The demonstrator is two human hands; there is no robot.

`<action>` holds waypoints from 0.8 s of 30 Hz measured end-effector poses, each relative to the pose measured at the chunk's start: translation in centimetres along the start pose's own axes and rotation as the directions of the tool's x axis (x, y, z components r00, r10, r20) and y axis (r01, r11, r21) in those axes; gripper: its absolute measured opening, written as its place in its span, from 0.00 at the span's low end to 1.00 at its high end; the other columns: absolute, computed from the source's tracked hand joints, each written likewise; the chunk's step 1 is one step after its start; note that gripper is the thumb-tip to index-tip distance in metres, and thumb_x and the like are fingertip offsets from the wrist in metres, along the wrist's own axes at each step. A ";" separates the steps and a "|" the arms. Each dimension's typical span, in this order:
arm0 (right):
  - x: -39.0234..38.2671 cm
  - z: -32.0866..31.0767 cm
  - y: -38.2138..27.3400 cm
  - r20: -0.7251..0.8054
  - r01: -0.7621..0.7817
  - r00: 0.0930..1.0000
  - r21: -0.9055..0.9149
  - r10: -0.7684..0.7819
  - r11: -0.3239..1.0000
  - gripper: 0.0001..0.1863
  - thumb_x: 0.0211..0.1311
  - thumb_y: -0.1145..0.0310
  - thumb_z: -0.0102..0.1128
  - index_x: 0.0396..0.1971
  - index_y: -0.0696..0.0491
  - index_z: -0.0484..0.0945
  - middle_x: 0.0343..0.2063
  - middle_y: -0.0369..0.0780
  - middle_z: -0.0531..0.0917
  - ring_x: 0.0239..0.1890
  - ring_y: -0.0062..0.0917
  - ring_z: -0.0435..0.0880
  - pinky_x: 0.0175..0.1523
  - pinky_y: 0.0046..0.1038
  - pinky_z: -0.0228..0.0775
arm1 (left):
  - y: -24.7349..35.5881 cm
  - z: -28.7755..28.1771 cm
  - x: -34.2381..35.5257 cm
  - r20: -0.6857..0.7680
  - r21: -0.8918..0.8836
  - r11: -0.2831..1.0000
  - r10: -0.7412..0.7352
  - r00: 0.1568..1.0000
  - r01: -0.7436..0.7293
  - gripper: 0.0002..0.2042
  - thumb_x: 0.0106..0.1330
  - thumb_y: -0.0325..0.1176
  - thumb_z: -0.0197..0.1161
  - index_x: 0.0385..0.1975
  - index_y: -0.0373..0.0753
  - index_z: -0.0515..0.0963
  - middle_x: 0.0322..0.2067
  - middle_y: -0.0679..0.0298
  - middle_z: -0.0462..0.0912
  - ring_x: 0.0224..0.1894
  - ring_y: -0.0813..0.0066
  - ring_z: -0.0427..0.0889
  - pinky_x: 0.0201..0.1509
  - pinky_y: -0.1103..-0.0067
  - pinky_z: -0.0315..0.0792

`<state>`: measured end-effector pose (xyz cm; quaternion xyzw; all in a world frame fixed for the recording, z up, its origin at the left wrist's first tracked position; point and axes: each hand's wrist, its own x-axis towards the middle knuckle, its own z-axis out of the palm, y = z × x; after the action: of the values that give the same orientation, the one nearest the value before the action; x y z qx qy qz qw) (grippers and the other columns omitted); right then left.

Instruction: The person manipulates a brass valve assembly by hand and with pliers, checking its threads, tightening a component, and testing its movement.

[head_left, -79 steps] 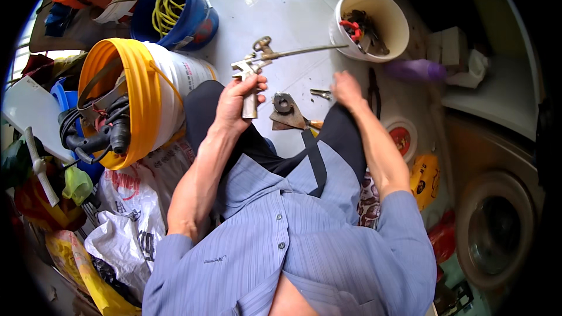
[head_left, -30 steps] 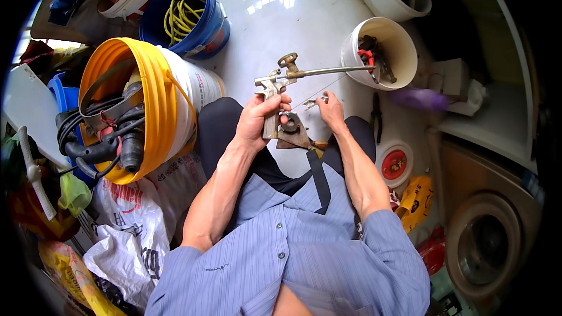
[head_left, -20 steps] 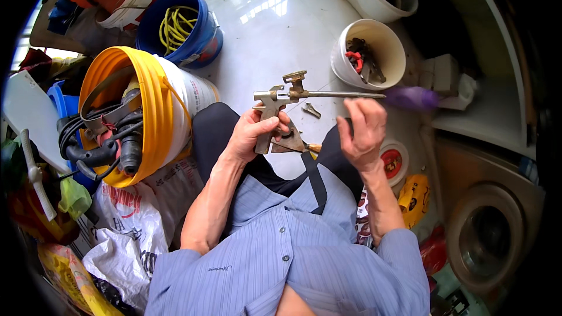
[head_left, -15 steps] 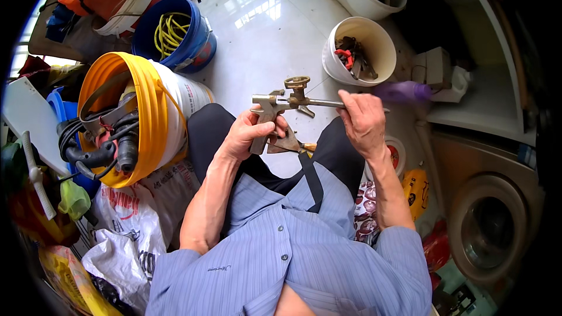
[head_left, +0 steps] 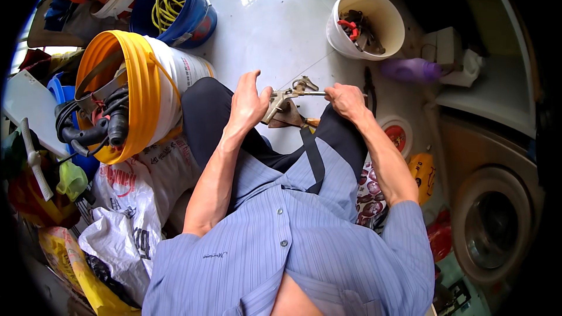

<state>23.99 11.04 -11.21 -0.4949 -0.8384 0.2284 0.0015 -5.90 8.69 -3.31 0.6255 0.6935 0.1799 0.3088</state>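
Between my knees is a gun-shaped metal tool (head_left: 283,103) with a long thin rod and a small brass valve wheel (head_left: 304,84). My right hand (head_left: 349,102) is closed round the rod near its right end. At the handle end, my left hand (head_left: 248,104) has its thumb and index finger apart, the thumb beside the tool; its other fingers are partly hidden. Below the tool lies a rusty flat blade (head_left: 287,118), partly covered by it. A black strap (head_left: 313,164) runs from there onto my shirt.
At left stand a yellow-rimmed bucket (head_left: 153,96) of corded power tools and a blue bucket (head_left: 202,20) with yellow hose. A white bucket (head_left: 391,23) of tools is ahead right, near a purple bottle (head_left: 411,70). A front-loading washer (head_left: 462,210) stands at right.
The tool has tilted, and its valve wheel has tipped over. My left hand has shifted up from gripping the handle, its fingers now spread. My right hand has moved slightly lower and left along the rod.
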 end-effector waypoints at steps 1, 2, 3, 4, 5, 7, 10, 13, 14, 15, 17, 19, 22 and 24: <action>0.3 0.6 0.2 0.052 -0.019 0.998 0.024 0.018 1.000 0.09 0.65 0.62 0.62 0.30 0.51 0.83 0.29 0.45 0.85 0.35 0.44 0.86 0.38 0.45 0.77 | 0.5 -0.4 0.2 0.027 -0.027 0.998 -0.048 0.998 0.049 0.31 0.64 0.41 0.64 0.64 0.29 0.71 0.60 0.41 0.76 0.60 0.51 0.80 0.65 0.64 0.73; 0.5 1.2 0.4 0.055 -0.020 0.998 0.026 0.019 0.999 0.09 0.65 0.62 0.62 0.30 0.51 0.83 0.29 0.45 0.85 0.35 0.44 0.86 0.38 0.45 0.77 | 1.1 -0.8 0.4 0.056 -0.052 0.994 -0.096 0.994 0.099 0.31 0.64 0.41 0.63 0.64 0.28 0.71 0.60 0.41 0.76 0.60 0.52 0.80 0.65 0.64 0.73; 0.7 1.7 0.5 0.053 -0.016 0.999 0.036 0.014 0.999 0.09 0.65 0.62 0.62 0.31 0.51 0.84 0.30 0.45 0.85 0.35 0.44 0.86 0.39 0.45 0.77 | 1.7 -0.9 0.4 0.073 -0.079 0.989 -0.118 0.990 0.124 0.30 0.64 0.41 0.63 0.64 0.28 0.71 0.61 0.42 0.76 0.60 0.53 0.80 0.64 0.64 0.73; 0.9 2.2 0.5 0.050 -0.007 0.999 0.047 0.005 0.999 0.08 0.64 0.62 0.63 0.31 0.51 0.84 0.30 0.45 0.86 0.35 0.44 0.87 0.39 0.45 0.77 | 1.8 -1.0 0.3 0.073 -0.077 0.989 -0.123 0.990 0.129 0.30 0.64 0.41 0.63 0.64 0.28 0.71 0.61 0.42 0.76 0.60 0.53 0.80 0.64 0.64 0.73; 1.2 2.5 0.6 0.053 -0.005 0.999 0.050 0.002 0.999 0.08 0.64 0.62 0.63 0.31 0.51 0.84 0.30 0.45 0.86 0.35 0.44 0.87 0.39 0.45 0.77 | 1.8 -1.1 0.4 0.077 -0.094 0.986 -0.130 0.989 0.137 0.30 0.64 0.41 0.63 0.63 0.28 0.72 0.61 0.43 0.76 0.60 0.53 0.80 0.64 0.65 0.74; 1.4 3.1 0.9 0.062 0.029 0.997 0.085 -0.034 0.996 0.09 0.64 0.62 0.62 0.31 0.51 0.84 0.30 0.45 0.86 0.34 0.45 0.86 0.39 0.46 0.77 | 1.7 -1.2 0.4 0.084 -0.111 0.983 -0.140 0.987 0.148 0.30 0.65 0.42 0.63 0.63 0.28 0.72 0.61 0.43 0.76 0.60 0.54 0.80 0.64 0.65 0.74; 1.6 3.8 1.0 0.146 -0.009 0.989 0.060 0.000 0.998 0.09 0.64 0.61 0.63 0.32 0.51 0.84 0.30 0.46 0.85 0.35 0.46 0.86 0.39 0.46 0.77 | 1.6 -1.3 0.6 0.095 -0.132 0.980 -0.140 0.986 0.152 0.30 0.65 0.42 0.63 0.63 0.28 0.72 0.61 0.43 0.76 0.60 0.54 0.81 0.63 0.65 0.75; 1.4 3.8 0.8 0.105 0.010 0.994 0.085 -0.019 0.996 0.09 0.65 0.61 0.63 0.32 0.51 0.84 0.30 0.46 0.85 0.35 0.46 0.86 0.39 0.46 0.77 | 1.4 -1.2 0.7 0.093 -0.131 0.981 -0.134 0.987 0.146 0.29 0.65 0.42 0.63 0.62 0.28 0.73 0.60 0.44 0.77 0.59 0.54 0.81 0.62 0.65 0.75; 1.4 3.7 0.8 0.108 0.010 0.994 0.085 -0.020 0.996 0.09 0.65 0.61 0.63 0.32 0.51 0.84 0.30 0.46 0.85 0.35 0.46 0.86 0.39 0.46 0.77 | 1.3 -1.1 0.7 0.088 -0.136 0.981 -0.127 0.988 0.138 0.29 0.65 0.41 0.63 0.62 0.29 0.74 0.59 0.44 0.77 0.59 0.54 0.81 0.62 0.65 0.75; 1.4 3.7 0.7 0.077 0.017 0.997 0.108 -0.026 0.994 0.10 0.65 0.61 0.63 0.32 0.51 0.84 0.30 0.46 0.85 0.35 0.47 0.86 0.39 0.47 0.76 | 1.2 -1.1 0.7 0.083 -0.140 0.982 -0.120 0.989 0.131 0.28 0.65 0.41 0.63 0.61 0.29 0.74 0.59 0.45 0.78 0.58 0.55 0.81 0.61 0.65 0.76; 1.3 3.8 1.0 0.047 0.020 0.999 0.131 -0.026 0.991 0.10 0.65 0.61 0.62 0.32 0.51 0.84 0.30 0.47 0.85 0.35 0.47 0.86 0.39 0.47 0.76 | 1.3 -1.1 0.8 0.082 -0.138 0.983 -0.111 0.990 0.122 0.27 0.65 0.41 0.63 0.61 0.29 0.75 0.59 0.45 0.78 0.58 0.55 0.82 0.61 0.66 0.76; 1.6 3.9 1.1 0.027 0.022 0.999 0.108 -0.025 0.994 0.10 0.65 0.61 0.63 0.31 0.52 0.83 0.29 0.46 0.84 0.34 0.47 0.86 0.39 0.47 0.77 | 1.3 -1.1 0.8 0.077 -0.134 0.984 -0.104 0.992 0.113 0.27 0.65 0.40 0.63 0.60 0.30 0.75 0.59 0.45 0.78 0.58 0.55 0.82 0.60 0.66 0.77; 1.3 3.9 0.9 0.036 0.009 0.999 0.070 -0.012 0.998 0.10 0.64 0.60 0.64 0.30 0.52 0.83 0.29 0.46 0.84 0.35 0.46 0.86 0.39 0.46 0.76 | 1.2 -1.2 0.8 0.079 -0.152 0.981 -0.109 0.991 0.120 0.27 0.65 0.40 0.63 0.60 0.30 0.75 0.59 0.45 0.78 0.58 0.55 0.82 0.59 0.67 0.77; 1.3 4.0 1.1 0.022 0.008 1.000 0.083 -0.009 0.997 0.09 0.63 0.61 0.65 0.31 0.51 0.83 0.29 0.45 0.84 0.35 0.45 0.85 0.39 0.46 0.76 | 1.3 -1.1 0.8 0.083 -0.131 0.985 -0.103 0.991 0.114 0.26 0.66 0.40 0.63 0.60 0.29 0.75 0.58 0.45 0.78 0.58 0.55 0.81 0.58 0.68 0.78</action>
<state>23.25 11.05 -15.53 -0.4883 -0.8303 0.2683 0.0137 -5.67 9.88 -1.83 0.5708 0.7005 0.1857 0.3860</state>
